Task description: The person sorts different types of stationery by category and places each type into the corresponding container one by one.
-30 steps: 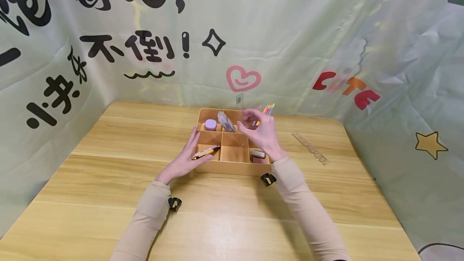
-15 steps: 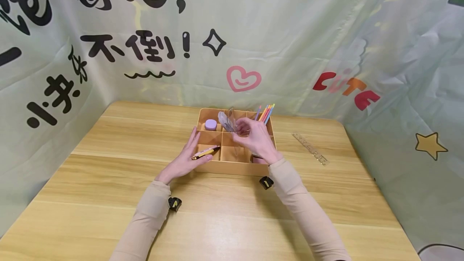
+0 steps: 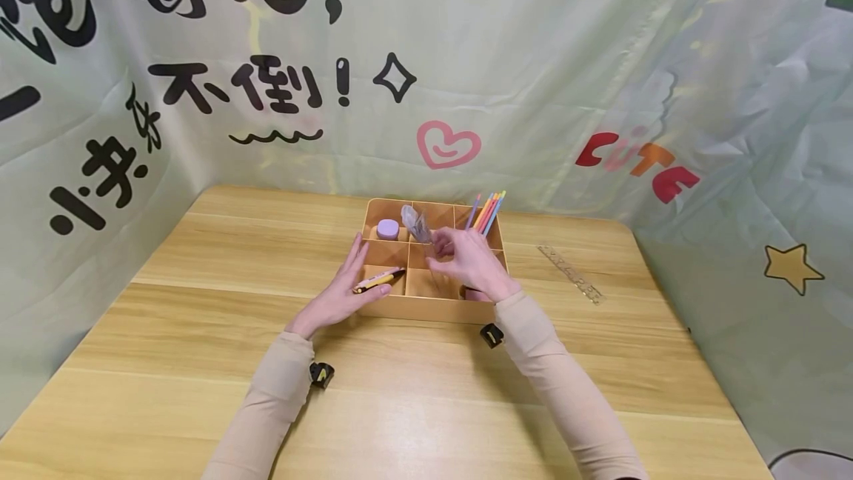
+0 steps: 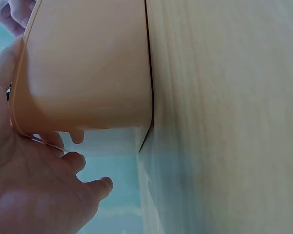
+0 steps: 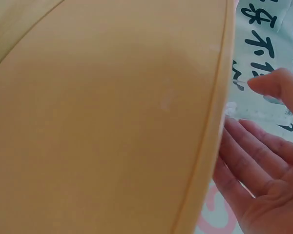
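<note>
An orange-tan divided organizer box (image 3: 426, 308) stands on the table. My left hand (image 3: 340, 291) rests along its left end, fingers straight and thumb over the front corner; the left wrist view shows the hand against the rim. A yellow-and-black pen (image 3: 378, 281) and a pinkish pen lie in the front-left compartment beside the thumb. Over the middle of the box, my right hand (image 3: 469, 259) pinches a clear flat plastic piece (image 5: 263, 116), its outline mostly lost against the background. Close to those fingertips, a translucent purple-grey item (image 3: 416, 224) leans in the back-middle compartment.
A purple-lidded item (image 3: 388, 229) occupies the back-left compartment. Several coloured pens (image 3: 489, 212) stand in the back-right one. A clear ruler (image 3: 569, 273) lies on the table (image 3: 413, 406) right of the box. Printed cloth walls (image 3: 533, 80) surround the table.
My right hand has moved left and down from the back-right compartment toward the middle, lowering the clear piece, which earlier stood up above the box. My left hand stays put.
</note>
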Demonstrator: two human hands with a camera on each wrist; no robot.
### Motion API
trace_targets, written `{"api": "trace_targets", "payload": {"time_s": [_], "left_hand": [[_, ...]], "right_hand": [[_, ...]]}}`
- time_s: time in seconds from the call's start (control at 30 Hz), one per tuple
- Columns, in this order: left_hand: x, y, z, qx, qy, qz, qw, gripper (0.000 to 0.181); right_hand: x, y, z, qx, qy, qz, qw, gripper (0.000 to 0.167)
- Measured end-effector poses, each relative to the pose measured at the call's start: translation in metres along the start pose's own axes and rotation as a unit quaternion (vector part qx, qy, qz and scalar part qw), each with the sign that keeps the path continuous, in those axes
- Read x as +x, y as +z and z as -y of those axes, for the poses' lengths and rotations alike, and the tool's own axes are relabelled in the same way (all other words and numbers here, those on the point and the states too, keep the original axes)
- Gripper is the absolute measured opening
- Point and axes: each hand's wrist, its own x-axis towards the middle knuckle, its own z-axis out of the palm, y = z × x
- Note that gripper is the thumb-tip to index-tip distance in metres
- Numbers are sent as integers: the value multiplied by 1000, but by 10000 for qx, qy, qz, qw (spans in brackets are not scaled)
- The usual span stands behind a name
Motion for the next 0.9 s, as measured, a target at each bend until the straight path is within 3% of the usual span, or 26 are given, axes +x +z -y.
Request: {"api": "trace_targets", "payload": {"time_s": [0.5, 0.9], "left_hand": [[0, 0, -1, -43, 19, 5, 10000, 99], [0, 0, 0, -97, 12, 35, 9999, 98]], "right_hand": [[-2, 2, -4, -782, -295, 690, 9941, 28], [-6, 2, -3, -726, -369, 914, 9925, 32]]}}
